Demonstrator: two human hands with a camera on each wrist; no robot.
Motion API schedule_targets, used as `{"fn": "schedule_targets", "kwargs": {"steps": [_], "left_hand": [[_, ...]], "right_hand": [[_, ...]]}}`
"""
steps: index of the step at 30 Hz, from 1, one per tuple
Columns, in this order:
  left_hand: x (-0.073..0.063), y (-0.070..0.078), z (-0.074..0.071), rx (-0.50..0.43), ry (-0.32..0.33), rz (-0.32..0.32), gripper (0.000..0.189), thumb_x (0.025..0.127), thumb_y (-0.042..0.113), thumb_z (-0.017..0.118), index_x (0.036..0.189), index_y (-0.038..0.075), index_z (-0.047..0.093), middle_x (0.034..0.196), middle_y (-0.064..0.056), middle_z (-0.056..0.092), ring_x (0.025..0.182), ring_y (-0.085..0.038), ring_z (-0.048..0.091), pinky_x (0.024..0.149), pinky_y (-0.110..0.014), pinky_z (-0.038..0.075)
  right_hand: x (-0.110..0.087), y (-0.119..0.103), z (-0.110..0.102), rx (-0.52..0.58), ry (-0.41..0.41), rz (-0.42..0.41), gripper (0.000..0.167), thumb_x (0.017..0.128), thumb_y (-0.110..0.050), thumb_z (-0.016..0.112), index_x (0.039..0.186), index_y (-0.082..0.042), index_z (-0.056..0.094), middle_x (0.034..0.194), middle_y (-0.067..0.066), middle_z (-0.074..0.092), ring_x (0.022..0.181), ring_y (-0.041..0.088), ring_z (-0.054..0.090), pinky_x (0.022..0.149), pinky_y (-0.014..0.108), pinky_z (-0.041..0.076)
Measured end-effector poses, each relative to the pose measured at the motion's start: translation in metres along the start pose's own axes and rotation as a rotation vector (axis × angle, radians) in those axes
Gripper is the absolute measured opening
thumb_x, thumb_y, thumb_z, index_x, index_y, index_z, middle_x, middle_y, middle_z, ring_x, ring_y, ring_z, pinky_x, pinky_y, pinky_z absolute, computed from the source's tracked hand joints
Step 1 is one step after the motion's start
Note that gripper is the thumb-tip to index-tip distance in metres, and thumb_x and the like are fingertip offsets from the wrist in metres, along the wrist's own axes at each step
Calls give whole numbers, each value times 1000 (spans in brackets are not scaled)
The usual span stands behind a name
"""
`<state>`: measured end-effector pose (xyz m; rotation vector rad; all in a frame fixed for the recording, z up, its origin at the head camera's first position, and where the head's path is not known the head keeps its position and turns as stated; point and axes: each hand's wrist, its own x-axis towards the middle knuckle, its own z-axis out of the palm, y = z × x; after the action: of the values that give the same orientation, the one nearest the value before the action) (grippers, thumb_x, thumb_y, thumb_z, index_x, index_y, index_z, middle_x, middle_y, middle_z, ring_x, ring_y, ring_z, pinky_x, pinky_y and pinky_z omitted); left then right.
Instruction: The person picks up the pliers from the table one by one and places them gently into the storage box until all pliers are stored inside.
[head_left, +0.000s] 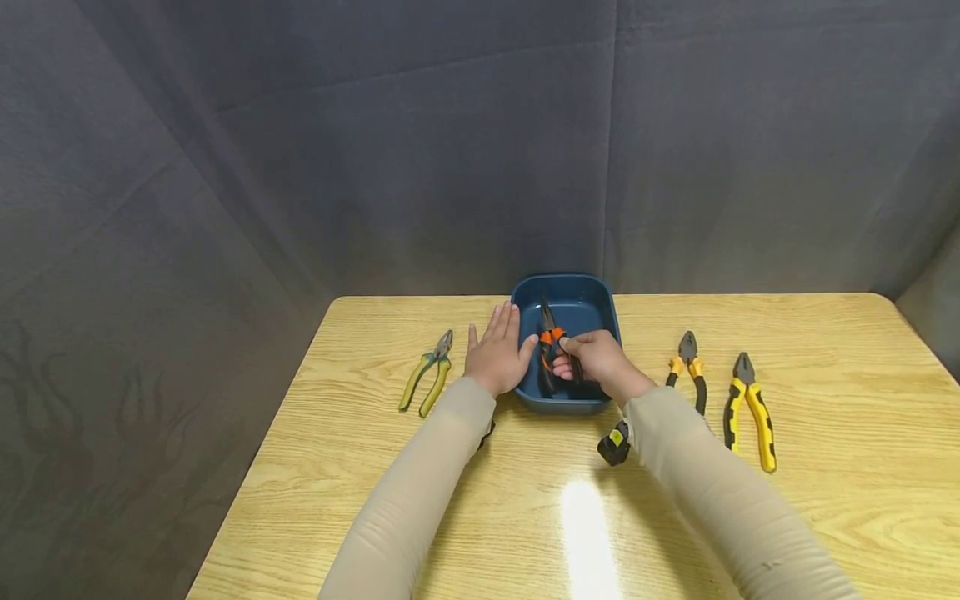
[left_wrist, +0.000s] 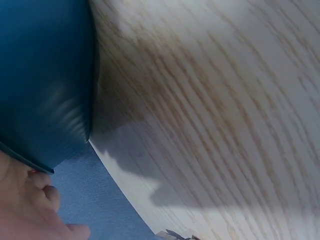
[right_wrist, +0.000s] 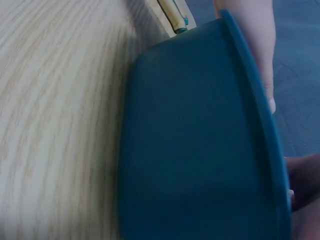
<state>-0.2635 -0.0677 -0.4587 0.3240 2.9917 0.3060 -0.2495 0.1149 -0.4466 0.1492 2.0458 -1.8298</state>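
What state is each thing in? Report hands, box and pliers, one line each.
Box: upright, open-topped
Orange pliers: held, handles spread
Left hand: fingers straight, against the box's rim
Right hand: gripping the orange pliers
Leftmost pliers: lying down, handles spread
Second pliers from right: lying down, handles spread, partly hidden by a sleeve
Rightmost pliers: lying down, handles spread

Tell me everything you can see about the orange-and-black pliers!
The orange-and-black pliers have a dark, tapering, metal-looking nose and two handles, orange near the joint and black lower down, spread apart. Their nose points toward the far side of the blue tub. The right hand grips one handle. I can't tell whether they touch the tub's floor.
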Motion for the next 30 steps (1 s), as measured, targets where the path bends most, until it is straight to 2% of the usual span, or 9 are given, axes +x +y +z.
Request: {"fn": "schedule_targets", "kwargs": {"steps": [11,30], "left_hand": [[-2,1,-2,-25,8,9,70,109,55,22,165,16,7,171,2,3,156,-15,-2,124,-54,2],[-5,1,-2,-79,17,22,69,110,52,26,165,14,9,171,-2,5,157,-18,1,124,-56,4]], "right_hand": [[2,6,3,-4,20,-14,37,109,-12,46,122,21,57,90,15,65,67,10,68,72,27,60],[10,10,7,-6,64,17,35,109,-11,47,115,20,59,78,10,66,62,9,66,63,24,59]]}}
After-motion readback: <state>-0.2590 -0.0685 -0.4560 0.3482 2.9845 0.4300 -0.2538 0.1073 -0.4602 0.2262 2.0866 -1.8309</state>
